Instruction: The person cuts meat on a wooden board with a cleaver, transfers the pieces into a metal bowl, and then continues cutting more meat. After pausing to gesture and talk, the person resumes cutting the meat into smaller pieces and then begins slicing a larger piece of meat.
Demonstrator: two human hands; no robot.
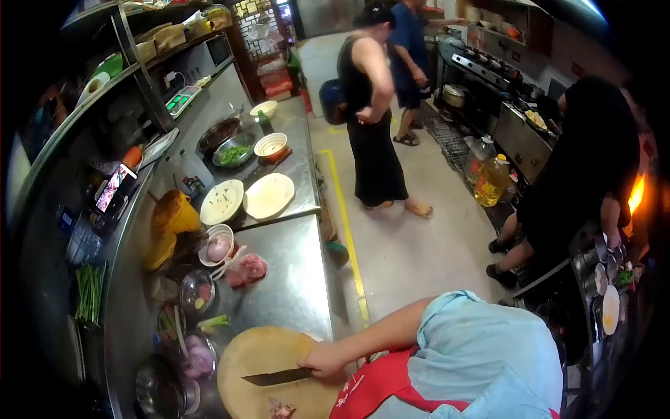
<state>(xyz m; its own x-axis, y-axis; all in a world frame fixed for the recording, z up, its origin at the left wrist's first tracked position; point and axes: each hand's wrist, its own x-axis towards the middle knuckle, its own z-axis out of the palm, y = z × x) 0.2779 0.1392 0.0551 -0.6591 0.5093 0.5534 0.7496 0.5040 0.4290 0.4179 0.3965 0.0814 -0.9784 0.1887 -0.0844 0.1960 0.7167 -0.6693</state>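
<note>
My right hand [323, 359] is closed around the handle of a kitchen knife [272, 378], its dark blade lying over the round wooden chopping board [258, 349]. Some pieces of meat [281, 408] are on the board near the bottom edge of the view. My left hand is out of sight. Just beyond the board lies a green vegetable stalk [213, 322]. A clear plastic bag of raw meat [246, 270] rests on the steel counter [293, 258], beside a bowl with a pink-purple onion [218, 246].
Two white plates [269, 195], a bowl of chopped greens [233, 151] and a yellow tub [174, 213] stand along the counter. A propped phone [116, 188] is at left. Several people are in the aisle; one in black [586, 153] works by a stove flame [636, 194].
</note>
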